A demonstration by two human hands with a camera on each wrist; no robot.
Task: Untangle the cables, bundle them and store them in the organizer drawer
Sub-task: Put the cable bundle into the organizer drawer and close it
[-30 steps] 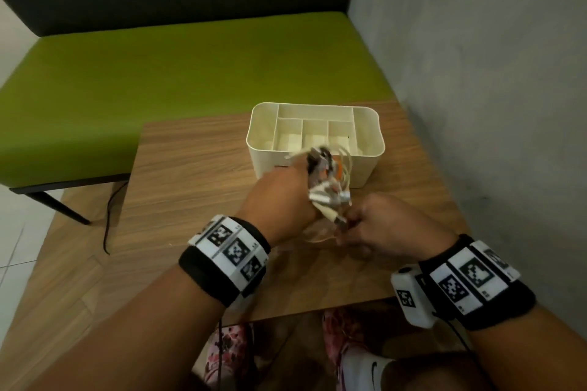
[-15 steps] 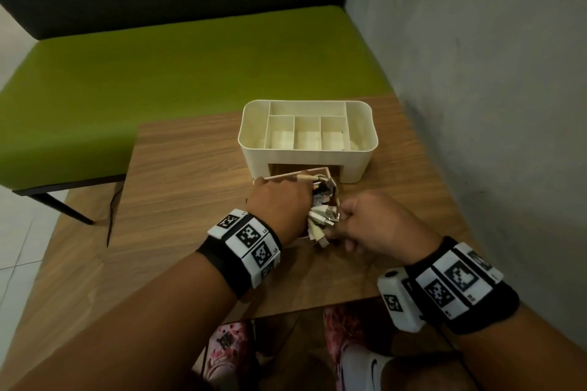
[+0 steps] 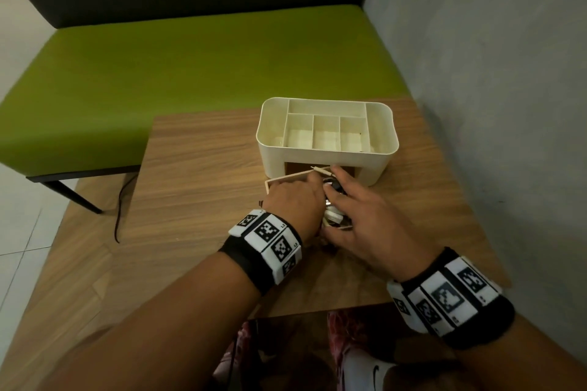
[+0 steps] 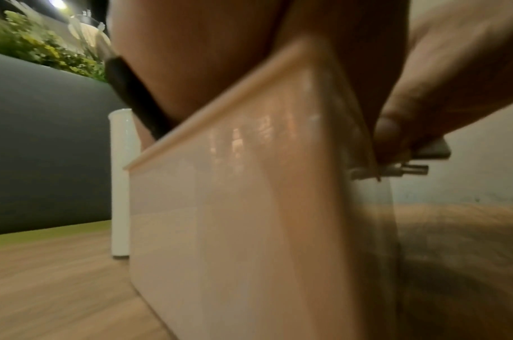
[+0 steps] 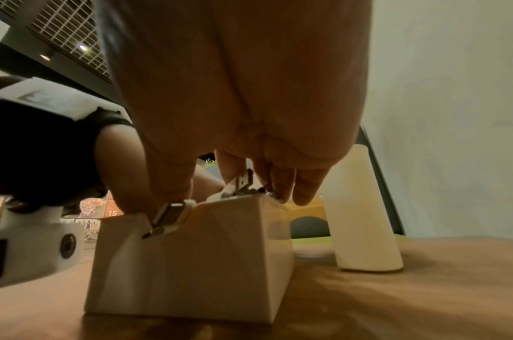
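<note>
STAGE: storing, near done | cable bundle [image 3: 332, 214] in pulled-out drawer [image 3: 287, 179], frame centre, before organizer [image 3: 327, 136] on counter [image 3: 197, 200] | left hand [image 3: 293, 200] and right hand [image 3: 365, 219] fingers extended, pressing connectors down | I judge LEFT: seat plugs, close drawer

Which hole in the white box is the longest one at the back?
The long compartment running sideways along the organizer's far edge. The three small compartments sit side by side before it; the two end ones run front to back.
</note>
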